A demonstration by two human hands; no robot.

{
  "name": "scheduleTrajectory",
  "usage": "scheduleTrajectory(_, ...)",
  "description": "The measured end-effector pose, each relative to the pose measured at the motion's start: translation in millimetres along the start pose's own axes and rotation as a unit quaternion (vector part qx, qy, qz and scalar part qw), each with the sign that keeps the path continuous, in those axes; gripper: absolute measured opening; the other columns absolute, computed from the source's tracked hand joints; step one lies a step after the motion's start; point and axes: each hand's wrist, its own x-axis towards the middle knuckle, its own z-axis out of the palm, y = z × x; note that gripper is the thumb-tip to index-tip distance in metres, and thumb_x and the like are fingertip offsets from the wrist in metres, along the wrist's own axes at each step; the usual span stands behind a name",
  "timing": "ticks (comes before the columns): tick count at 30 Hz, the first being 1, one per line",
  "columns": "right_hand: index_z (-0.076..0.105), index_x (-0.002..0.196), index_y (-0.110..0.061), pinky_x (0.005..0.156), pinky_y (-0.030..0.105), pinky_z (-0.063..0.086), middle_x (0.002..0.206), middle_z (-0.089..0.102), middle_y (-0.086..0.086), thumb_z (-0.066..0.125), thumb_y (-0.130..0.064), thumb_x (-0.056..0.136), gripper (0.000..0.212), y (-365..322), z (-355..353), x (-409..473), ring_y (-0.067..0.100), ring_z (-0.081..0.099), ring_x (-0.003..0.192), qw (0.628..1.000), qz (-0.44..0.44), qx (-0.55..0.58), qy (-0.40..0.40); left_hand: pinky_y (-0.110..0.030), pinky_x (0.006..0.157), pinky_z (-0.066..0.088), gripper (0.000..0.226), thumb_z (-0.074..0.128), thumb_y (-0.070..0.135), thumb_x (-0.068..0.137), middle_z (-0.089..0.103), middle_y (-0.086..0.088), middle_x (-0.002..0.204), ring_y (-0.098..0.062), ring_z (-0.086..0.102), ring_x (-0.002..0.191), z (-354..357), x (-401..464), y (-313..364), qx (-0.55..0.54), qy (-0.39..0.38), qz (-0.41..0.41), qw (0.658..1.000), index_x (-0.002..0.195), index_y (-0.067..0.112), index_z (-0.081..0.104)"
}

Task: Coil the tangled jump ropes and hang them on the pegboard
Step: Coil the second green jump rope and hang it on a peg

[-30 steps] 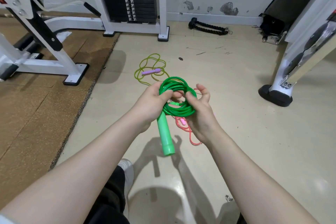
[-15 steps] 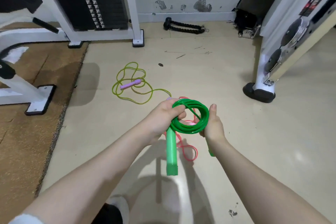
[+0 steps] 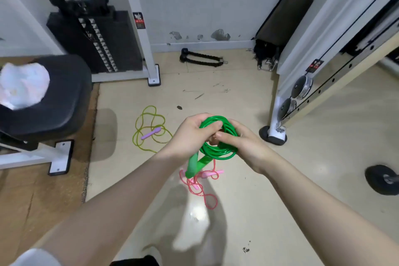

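Observation:
I hold a coiled green jump rope (image 3: pixel 218 150) in front of me above the floor. My left hand (image 3: pixel 192 136) grips the coil's left side, and both green handles (image 3: pixel 195 165) hang down below it. My right hand (image 3: pixel 239 142) closes on the coil's right side, fingers reaching into its centre. A yellow-green jump rope (image 3: pixel 149 129) with a purple handle lies tangled on the floor to the left. A pink jump rope (image 3: pixel 200 185) lies tangled on the floor under my hands. No pegboard is in view.
A black padded bench (image 3: pixel 54 97) with a white cloth (image 3: pixel 21 86) stands at the left on a brown mat. A weight stack machine (image 3: pixel 97 39) is at the back, a white machine frame (image 3: pixel 287 101) at the right, a black wheel (image 3: pixel 381 179) at the far right.
The view has tilted up and shifted left, bringing the bench into sight. My right hand has moved from the coil's outer edge onto it, fingers now through the centre. Both handles now hang together.

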Motion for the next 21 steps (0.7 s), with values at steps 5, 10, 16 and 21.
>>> scheduleTrajectory(5, 0.056, 0.104, -0.018, 0.068, 0.016, 0.044, 0.082, 0.057, 0.0, 0.074, -0.009, 0.077, 0.034, -142.2, 22.9, -4.2, 0.005, 0.053, 0.072, 0.985, -0.041, -0.169, 0.011, -0.016, 0.048, 0.036, 0.01, 0.048, 0.013, 0.095, 0.039, 0.01, 0.041, -0.004, 0.042, 0.04, -32.9, 8.2, 132.4, -0.066, -0.032, -0.028, 0.997, 0.092, 0.01, 0.057)
scheduleTrajectory(10, 0.044, 0.115, -0.015, 0.059, 0.018, 0.035, 0.076, 0.053, -0.006, 0.072, -0.013, 0.079, 0.046, -247.3, 0.3, 0.9, 0.001, 0.046, 0.064, 0.904, -0.161, -0.379, 0.117, -0.018, 0.046, 0.035, 0.016, 0.045, 0.02, 0.097, 0.036, 0.009, 0.038, -0.008, 0.043, 0.038, -26.6, 51.4, 232.2, 0.0, -0.051, -0.004, 0.999, 0.099, 0.012, 0.059)
scheduleTrajectory(16, 0.05, 0.123, -0.007, 0.086, 0.031, 0.038, 0.11, 0.06, 0.015, 0.058, -0.01, 0.084, 0.04, -325.5, -75.7, 35.3, 0.031, 0.055, 0.106, 0.778, -0.25, -0.561, 0.134, -0.018, 0.042, 0.032, 0.016, 0.049, 0.02, 0.095, 0.037, 0.002, 0.048, -0.008, 0.038, 0.037, 24.0, 119.7, 306.6, 0.07, 0.004, 0.075, 0.995, 0.084, 0.011, 0.056)
scheduleTrajectory(21, 0.046, 0.133, -0.007, 0.086, 0.018, 0.035, 0.122, 0.061, 0.014, 0.042, 0.003, 0.088, 0.046, -410.0, -133.0, 62.2, 0.025, 0.056, 0.113, 0.791, -0.268, -0.546, 0.066, -0.017, 0.045, 0.036, 0.016, 0.049, 0.02, 0.096, 0.046, 0.01, 0.043, -0.003, 0.043, 0.038, 51.7, 177.5, 368.9, 0.11, 0.047, 0.131, 0.984, 0.082, 0.014, 0.052)
